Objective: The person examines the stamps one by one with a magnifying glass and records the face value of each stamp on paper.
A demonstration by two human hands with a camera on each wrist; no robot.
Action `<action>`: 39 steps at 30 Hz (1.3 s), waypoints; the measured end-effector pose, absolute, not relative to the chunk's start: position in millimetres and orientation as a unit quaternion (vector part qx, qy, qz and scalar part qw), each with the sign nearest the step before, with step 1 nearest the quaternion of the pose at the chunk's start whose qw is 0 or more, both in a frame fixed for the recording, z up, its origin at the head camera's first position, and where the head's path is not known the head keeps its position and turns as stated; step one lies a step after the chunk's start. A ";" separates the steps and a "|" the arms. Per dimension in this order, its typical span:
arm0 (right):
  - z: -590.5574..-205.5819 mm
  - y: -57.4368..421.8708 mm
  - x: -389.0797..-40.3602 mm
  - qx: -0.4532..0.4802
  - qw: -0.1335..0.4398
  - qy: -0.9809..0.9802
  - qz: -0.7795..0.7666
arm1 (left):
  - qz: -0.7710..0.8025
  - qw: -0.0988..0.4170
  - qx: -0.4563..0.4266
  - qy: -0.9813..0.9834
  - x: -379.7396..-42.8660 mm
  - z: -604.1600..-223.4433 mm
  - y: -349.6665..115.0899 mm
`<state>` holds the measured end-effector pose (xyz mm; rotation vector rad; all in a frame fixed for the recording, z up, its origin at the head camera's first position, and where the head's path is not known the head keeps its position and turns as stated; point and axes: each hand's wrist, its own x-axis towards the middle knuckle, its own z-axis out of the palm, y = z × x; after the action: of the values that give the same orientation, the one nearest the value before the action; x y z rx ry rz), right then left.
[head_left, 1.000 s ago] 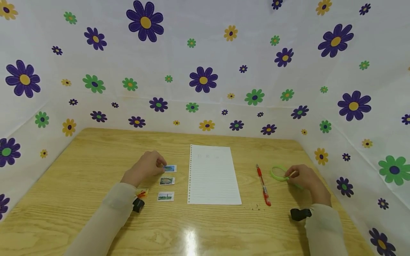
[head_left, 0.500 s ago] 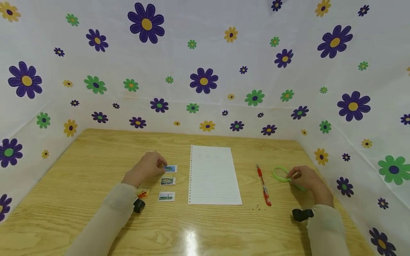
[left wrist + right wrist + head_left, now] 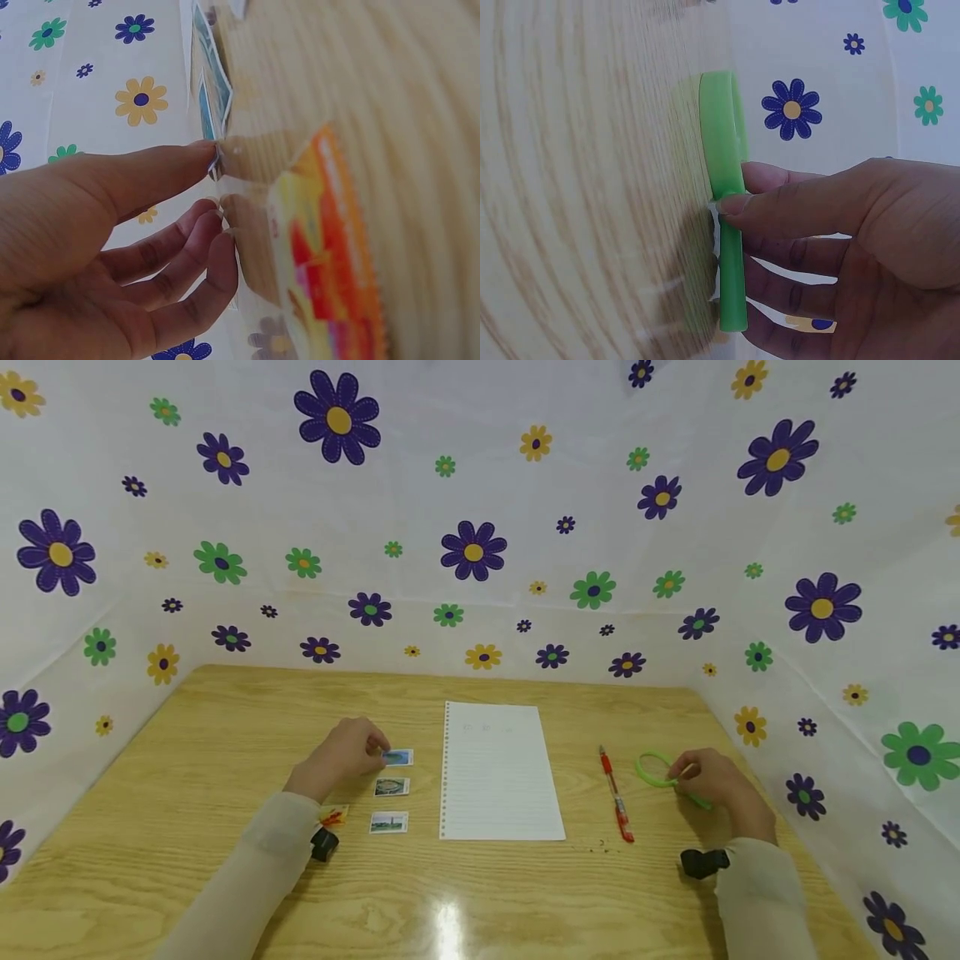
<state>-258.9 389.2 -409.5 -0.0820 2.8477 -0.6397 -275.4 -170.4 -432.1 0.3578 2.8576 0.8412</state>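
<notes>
My left hand (image 3: 347,749) is at the left edge of a blue postage stamp (image 3: 400,757), thumb and fingertips pinching it at the table. In the left wrist view, the thumb (image 3: 150,176) meets the corner of that stamp, and the other fingers curl below. Two more stamps, one with an oval stadium-like picture (image 3: 392,787) and one with a green landscape (image 3: 388,822), lie in a column nearer me. An orange and yellow stamp (image 3: 322,247) lies beside the left wrist. My right hand (image 3: 712,777) pinches a green magnifying glass (image 3: 724,142) where handle meets rim.
A lined sheet of paper (image 3: 498,777) with faint marks near its top lies mid-table. Right of it is a red pen (image 3: 615,793), with small dark crumbs (image 3: 602,846) near its lower end. Flower-printed cloth (image 3: 472,468) walls the table (image 3: 225,727) at back and sides.
Half a second to one second ago, the magnifying glass shifted slightly in the right hand, its handle coming more into view. The left hand stays at the blue stamp.
</notes>
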 end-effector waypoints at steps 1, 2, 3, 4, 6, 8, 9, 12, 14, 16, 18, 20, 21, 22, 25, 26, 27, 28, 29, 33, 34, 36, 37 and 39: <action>-409.5 388.9 -258.8 -0.028 0.111 0.969 -0.218 | 0.280 0.070 0.119 0.950 -275.1 -432.4 -170.5; -409.6 388.9 -258.8 -0.029 0.112 0.969 -0.219 | 0.281 0.070 0.117 0.950 -275.0 -432.8 -170.5; -409.5 388.9 -258.8 -0.030 0.112 0.969 -0.220 | 0.281 0.070 0.117 0.950 -274.7 -433.1 -170.6; -409.6 389.2 -258.9 -0.032 0.113 0.968 -0.221 | 0.283 0.070 0.117 0.949 -274.6 -433.5 -170.9; -410.0 389.9 -259.1 -0.031 0.113 0.967 -0.224 | 0.285 0.068 0.119 0.949 -274.4 -434.0 -171.4; -409.7 390.3 -259.0 -0.028 0.105 0.969 -0.222 | 0.287 0.065 0.117 0.948 -274.3 -434.4 -171.9; -409.3 390.6 -258.9 -0.025 0.097 0.971 -0.217 | 0.288 0.065 0.118 0.948 -274.1 -434.3 -172.1; -406.3 389.3 -257.6 -0.009 0.066 0.976 -0.206 | 0.291 0.063 0.117 0.948 -273.1 -433.5 -171.8; -403.1 387.2 -256.9 -0.003 0.043 0.978 -0.202 | 0.290 0.063 0.117 0.948 -272.2 -432.6 -171.6; -399.4 383.8 -256.6 -0.009 0.033 0.977 -0.210 | 0.289 0.062 0.117 0.948 -271.4 -431.6 -171.1; -396.6 379.7 -256.7 -0.018 0.029 0.976 -0.216 | 0.286 0.063 0.119 0.949 -270.8 -430.6 -170.8; -395.0 375.1 -256.9 -0.026 0.030 0.974 -0.224 | 0.281 0.062 0.123 0.950 -270.5 -430.5 -170.2; -394.6 372.7 -256.9 -0.029 0.033 0.972 -0.229 | 0.278 0.062 0.124 0.950 -270.4 -430.9 -170.0; -394.7 370.5 -257.1 -0.031 0.035 0.972 -0.231 | 0.277 0.065 0.125 0.951 -270.1 -431.4 -169.7; -394.9 363.8 -257.2 -0.047 0.040 0.970 -0.237 | 0.270 0.064 0.126 0.953 -269.2 -434.3 -167.8; -394.3 361.5 -256.7 -0.053 0.041 0.969 -0.239 | 0.267 0.064 0.126 0.953 -268.3 -435.1 -166.9; -393.8 359.1 -256.4 -0.059 0.041 0.968 -0.240 | 0.266 0.062 0.126 0.954 -267.4 -435.9 -165.8; -393.2 356.7 -256.2 -0.065 0.039 0.968 -0.239 | 0.263 0.060 0.129 0.954 -266.5 -436.2 -164.7; -392.0 354.2 -255.8 -0.071 0.038 0.968 -0.239 | 0.259 0.055 0.131 0.955 -265.5 -436.2 -163.5; -390.3 344.2 -255.2 -0.082 0.038 0.966 -0.243 | 0.239 0.033 0.151 0.959 -262.2 -436.1 -159.4; -390.1 341.9 -255.4 -0.084 0.040 0.966 -0.242 | 0.230 0.026 0.156 0.960 -261.6 -436.2 -158.3; -390.8 337.8 -256.2 -0.088 0.045 0.965 -0.242 | 0.215 0.013 0.171 0.962 -260.0 -435.9 -154.9; -391.2 336.0 -256.7 -0.092 0.047 0.965 -0.240 | 0.210 0.007 0.180 0.961 -259.0 -435.7 -152.8; -392.2 332.6 -257.3 -0.095 0.047 0.966 -0.234 | 0.206 0.001 0.202 0.958 -256.3 -433.8 -147.3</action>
<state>-257.3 332.6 -392.2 -0.2906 2.9472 -0.7149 -256.3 -147.3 -433.8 0.6339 3.0068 0.6458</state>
